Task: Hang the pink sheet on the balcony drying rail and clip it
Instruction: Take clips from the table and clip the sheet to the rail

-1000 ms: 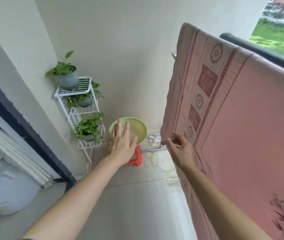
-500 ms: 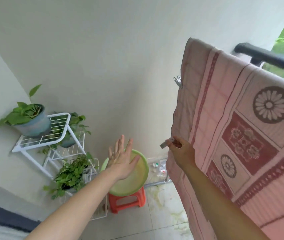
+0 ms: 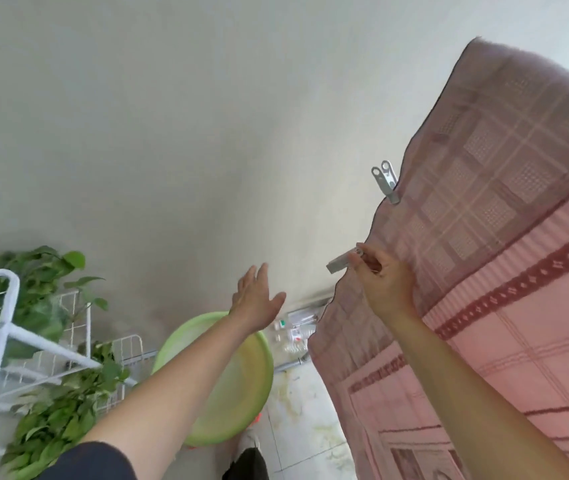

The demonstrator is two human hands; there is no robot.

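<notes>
Pink sheet (image 3: 504,271) hangs draped down the right side, its top fold now higher and nearer than half a second ago, and the dark rail seen then is out of sight. White plant rack (image 3: 2,327) with its leafy pots has slid to the lower left. Green basin (image 3: 227,386) sits lower, behind the left forearm. Left hand (image 3: 257,303) is spread open, touching nothing, raised beside the sheet's edge. Right hand (image 3: 385,282) has risen along that edge, pinching a metal clip (image 3: 340,264). Another clip (image 3: 387,181) already bites the edge just above.
</notes>
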